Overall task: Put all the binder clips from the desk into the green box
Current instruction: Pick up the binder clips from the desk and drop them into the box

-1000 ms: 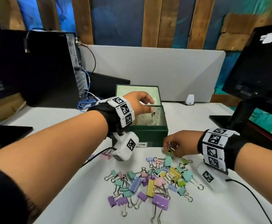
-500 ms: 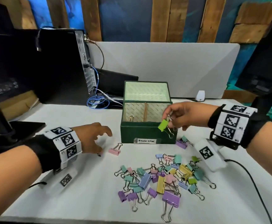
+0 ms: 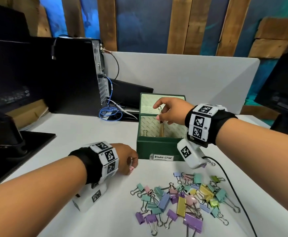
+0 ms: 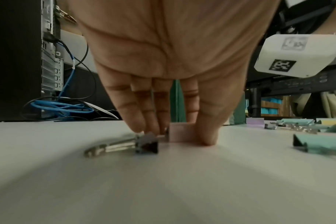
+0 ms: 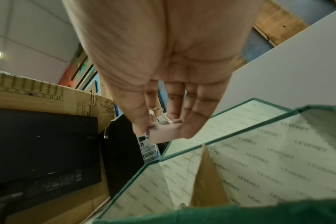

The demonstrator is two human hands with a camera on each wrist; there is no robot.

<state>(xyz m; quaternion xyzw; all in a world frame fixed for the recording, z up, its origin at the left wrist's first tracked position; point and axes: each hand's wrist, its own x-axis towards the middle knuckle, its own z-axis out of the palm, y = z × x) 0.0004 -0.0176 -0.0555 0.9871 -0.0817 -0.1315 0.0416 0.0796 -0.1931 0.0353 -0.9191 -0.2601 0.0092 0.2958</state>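
Head view: the right hand (image 3: 171, 111) hangs over the open green box (image 3: 157, 148), thumb and fingertips pinching one binder clip (image 3: 160, 111) by its body so that the wire handles stand up between the fingers; held there, the clip is judged ready to fall straight into the lined interior. Right wrist view: the pale clip (image 5: 164, 133) sits clamped between thumb and fingers (image 5: 194, 121) above the box's back edge, with a brown divider (image 5: 205, 178) running down the middle of the compartment below. At least one clip (image 3: 145, 133) already leans inside the left half. The left hand (image 3: 125, 158) is down on the desk (image 3: 88, 127) just left of the box front, fingers curled narrow around a pink clip (image 3: 131, 169); left wrist view shows thumb and fingertips (image 4: 207, 136) closing on that pink clip's sides, a grey clip (image 4: 147, 146) lying touching or just beside it, which could be dragged along. Most of the work remains: a tangled heap of pastel clips (image 3: 184, 200) lies near the front edge, handles interlocked. A label (image 3: 163, 157) reading "Binder Clips" marks the box front; a computer tower (image 3: 78, 74), coiled blue cable (image 3: 110, 114) and monitor base (image 3: 19, 146) stand well apart and obstruct nothing
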